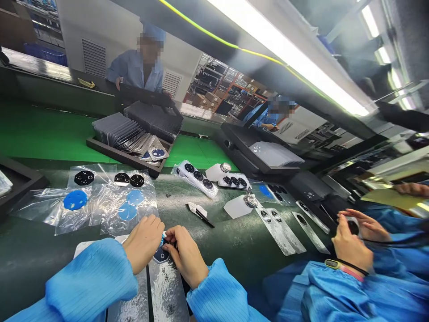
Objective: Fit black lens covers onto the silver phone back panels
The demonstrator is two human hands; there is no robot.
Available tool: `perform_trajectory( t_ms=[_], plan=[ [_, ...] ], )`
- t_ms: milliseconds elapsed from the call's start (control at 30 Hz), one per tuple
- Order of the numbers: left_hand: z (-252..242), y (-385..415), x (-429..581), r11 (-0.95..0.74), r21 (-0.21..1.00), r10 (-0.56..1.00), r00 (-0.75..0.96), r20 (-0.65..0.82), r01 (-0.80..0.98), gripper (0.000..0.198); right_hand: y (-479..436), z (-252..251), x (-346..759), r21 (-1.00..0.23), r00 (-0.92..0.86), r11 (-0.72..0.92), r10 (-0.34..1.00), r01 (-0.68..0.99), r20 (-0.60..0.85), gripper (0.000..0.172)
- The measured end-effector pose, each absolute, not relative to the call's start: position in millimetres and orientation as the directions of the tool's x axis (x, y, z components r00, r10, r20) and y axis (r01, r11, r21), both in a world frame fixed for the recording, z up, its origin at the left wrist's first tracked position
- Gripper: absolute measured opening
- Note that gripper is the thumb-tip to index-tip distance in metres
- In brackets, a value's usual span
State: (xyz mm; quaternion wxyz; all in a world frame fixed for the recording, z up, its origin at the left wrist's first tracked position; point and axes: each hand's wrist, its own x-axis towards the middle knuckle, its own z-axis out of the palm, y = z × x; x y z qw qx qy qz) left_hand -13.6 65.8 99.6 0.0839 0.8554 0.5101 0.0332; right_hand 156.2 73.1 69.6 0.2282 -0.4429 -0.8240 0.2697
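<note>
My left hand [146, 241] is closed, its back toward me and its fingertips hidden. My right hand [188, 255] meets it from the right, thumb and forefinger pinched at a small crumpled blue-and-white piece [164, 238]. Whether the left fingers also grip this piece is hidden. Just under the fingertips lies a round dark disc [161, 256] with a small white ring, at the top end of a long silvery film-covered panel [164, 290]. Another such panel [129, 299] lies on its left, partly under my left forearm.
Plastic sheets with black and blue discs [129, 210] lie left. A black-handled tool [200, 213], white bottles [236, 206] [217, 172] and more panels [279, 230] are on the right. A black tray [117, 157] holds dark plates behind. A co-worker's hands [355, 241] work at far right.
</note>
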Motion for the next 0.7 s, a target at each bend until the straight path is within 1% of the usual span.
perform_trajectory(
  t_ms=[200,333,567,700],
  plan=[
    [104,66,-14,-0.456,0.181,0.882,0.469,-0.036,0.871,0.034,75,70,156,-0.641,-0.509,0.455,0.853,0.618,0.115,0.029],
    [104,66,-15,-0.470,0.188,0.874,0.484,-0.038,0.863,0.034,75,71,153,-0.623,-0.505,0.454,0.856,0.637,0.108,0.027],
    [91,71,-17,-0.477,0.174,0.877,0.479,0.030,0.862,0.034,85,75,148,-0.534,-0.521,0.477,0.850,0.698,0.078,0.021],
    [94,70,-17,-0.452,0.155,0.892,0.447,0.066,0.878,0.036,89,79,146,-0.492,-0.541,0.494,0.839,0.717,0.053,0.019]
  ],
)
